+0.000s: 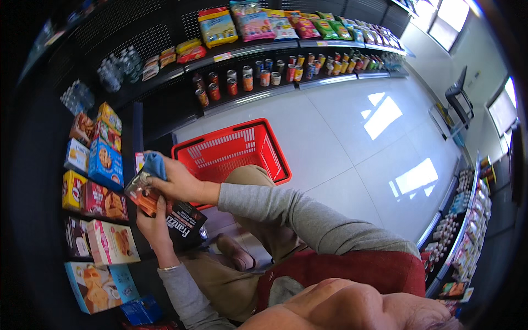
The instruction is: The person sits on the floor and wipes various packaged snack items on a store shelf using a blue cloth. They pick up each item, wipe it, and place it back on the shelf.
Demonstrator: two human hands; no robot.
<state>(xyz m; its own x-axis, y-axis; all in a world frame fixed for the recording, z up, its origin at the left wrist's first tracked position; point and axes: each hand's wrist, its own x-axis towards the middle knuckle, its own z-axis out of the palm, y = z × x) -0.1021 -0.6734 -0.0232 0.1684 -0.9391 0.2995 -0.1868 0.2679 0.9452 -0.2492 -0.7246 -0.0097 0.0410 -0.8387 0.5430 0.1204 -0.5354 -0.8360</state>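
Note:
My left hand [153, 231] grips a dark Franzzi biscuit carton [186, 220] from below, with the thumb on its printed face. The carton is tilted in front of the shelf on my left side of the picture. In my right hand [181, 179] is a bunched blue cloth [155, 166], pressed against the carton's upper end. Several other biscuit boxes stand close by on the dark shelf, among them a blue cookie box [106, 163], a red-brown box [105, 201] and a pink and cream box [113, 242].
A red plastic shopping basket [220, 134] stands on the tiled floor [326, 136] beside my knee. Beyond it are shelves with drink cans [248, 82] and snack bags [258, 25]. A black chair [458, 99] is by the far wall; another stocked shelf [447, 227] runs along the right.

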